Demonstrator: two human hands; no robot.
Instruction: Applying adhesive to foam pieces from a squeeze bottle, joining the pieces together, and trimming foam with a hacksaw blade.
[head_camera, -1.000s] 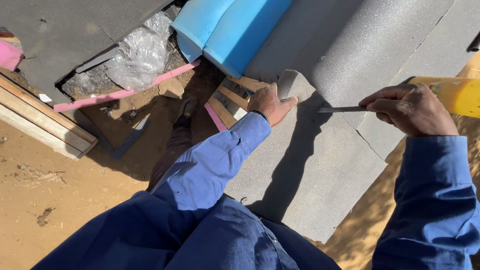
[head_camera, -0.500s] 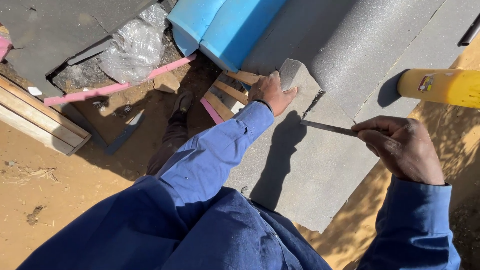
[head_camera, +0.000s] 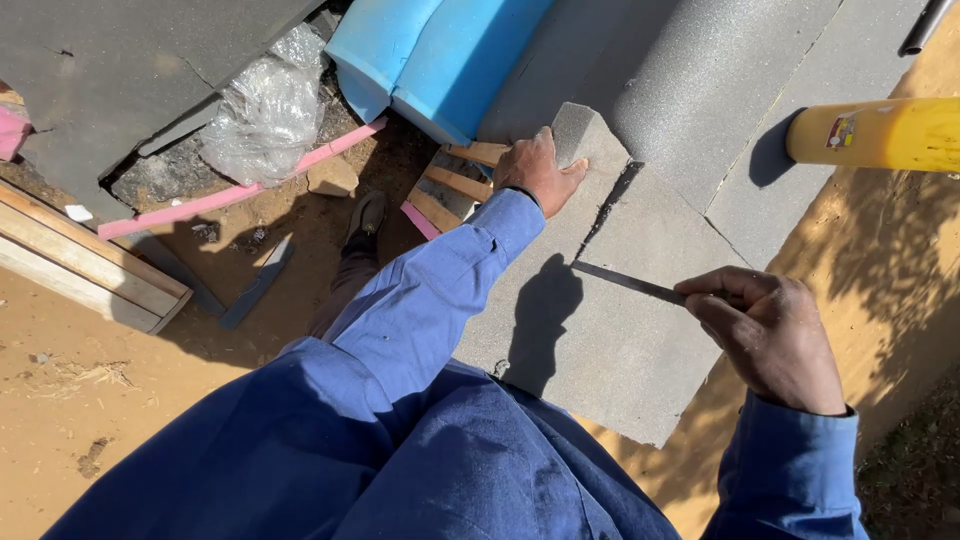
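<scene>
sunlight falls on a grey gritty sheet (head_camera: 620, 350) spread over sandy ground (head_camera: 90, 400). the left hand (head_camera: 535, 170) presses down on the sheet's lifted upper corner, fingers curled over its edge. the right hand (head_camera: 770, 335) is closed around a thin dark blade (head_camera: 630, 283), whose tip rests on the sheet near a ragged cut line. a yellow cylinder (head_camera: 880, 132) lies to the right, well apart from both hands. blue foam pieces (head_camera: 430, 55) sit above the left hand, with crumpled clear plastic (head_camera: 265, 115) and wooden boards (head_camera: 90, 265) further left.
</scene>
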